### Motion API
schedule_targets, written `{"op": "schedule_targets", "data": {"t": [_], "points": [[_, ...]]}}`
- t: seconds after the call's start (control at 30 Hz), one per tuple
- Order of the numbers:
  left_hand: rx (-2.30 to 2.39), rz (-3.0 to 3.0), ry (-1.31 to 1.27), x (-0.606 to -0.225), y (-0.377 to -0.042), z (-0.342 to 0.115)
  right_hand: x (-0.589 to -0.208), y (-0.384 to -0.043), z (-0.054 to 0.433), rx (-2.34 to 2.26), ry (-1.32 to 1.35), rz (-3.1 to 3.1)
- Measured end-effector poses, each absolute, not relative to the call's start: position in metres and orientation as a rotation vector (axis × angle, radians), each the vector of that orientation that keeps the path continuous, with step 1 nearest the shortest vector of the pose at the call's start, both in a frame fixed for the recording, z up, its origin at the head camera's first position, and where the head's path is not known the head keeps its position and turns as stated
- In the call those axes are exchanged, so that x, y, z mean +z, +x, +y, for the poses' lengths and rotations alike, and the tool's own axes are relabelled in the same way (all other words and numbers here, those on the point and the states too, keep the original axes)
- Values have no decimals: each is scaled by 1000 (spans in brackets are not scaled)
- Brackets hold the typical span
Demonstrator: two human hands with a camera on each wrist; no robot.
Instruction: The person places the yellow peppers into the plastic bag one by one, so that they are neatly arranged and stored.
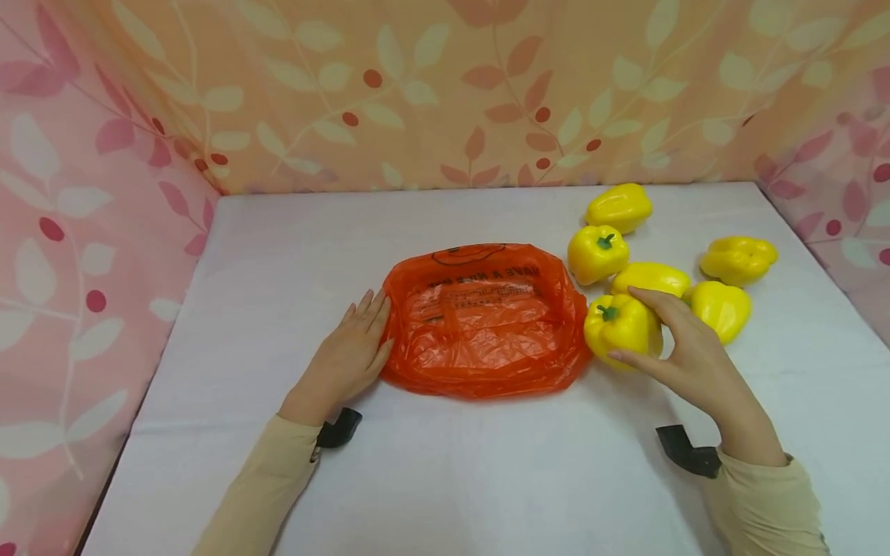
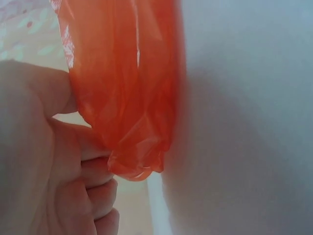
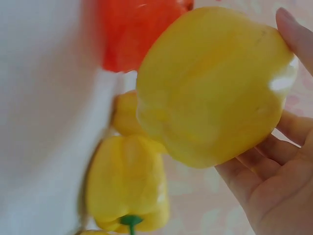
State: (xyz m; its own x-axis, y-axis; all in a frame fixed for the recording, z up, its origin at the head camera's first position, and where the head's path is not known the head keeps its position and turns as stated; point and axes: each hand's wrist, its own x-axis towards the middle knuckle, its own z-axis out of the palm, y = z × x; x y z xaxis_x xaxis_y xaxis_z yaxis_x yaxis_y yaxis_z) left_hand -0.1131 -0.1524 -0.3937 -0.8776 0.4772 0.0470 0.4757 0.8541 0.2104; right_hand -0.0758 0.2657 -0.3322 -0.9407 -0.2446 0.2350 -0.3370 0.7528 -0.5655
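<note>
One pepper (image 1: 617,330) in wide-curved right hand (image 1: 701,364); extended left hand (image 1: 350,349) touches bag (image 1: 480,336).

bag (image 1: 487,347): small print (image 1: 480,295) illegible | middle pepper (image 1: 647,276): partly hidden (behind front pepper (image 1: 615,332)) | sleeves (image 1: 257,486): cropped

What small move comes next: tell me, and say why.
I'd probably ease the yellow pepper leftward over the red bag: the right hand already grips it by the bag's right side, the bag's mouth is spread open, and the left hand rests against its left side, perhaps able to steady it.
</note>
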Motion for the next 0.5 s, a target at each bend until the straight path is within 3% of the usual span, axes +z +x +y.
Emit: {"op": "schedule_targets", "data": {"t": [0.5], "points": [[295, 3013, 790, -394, -117, -154, -309, -101, 221, 951, 668, -2669]]}}
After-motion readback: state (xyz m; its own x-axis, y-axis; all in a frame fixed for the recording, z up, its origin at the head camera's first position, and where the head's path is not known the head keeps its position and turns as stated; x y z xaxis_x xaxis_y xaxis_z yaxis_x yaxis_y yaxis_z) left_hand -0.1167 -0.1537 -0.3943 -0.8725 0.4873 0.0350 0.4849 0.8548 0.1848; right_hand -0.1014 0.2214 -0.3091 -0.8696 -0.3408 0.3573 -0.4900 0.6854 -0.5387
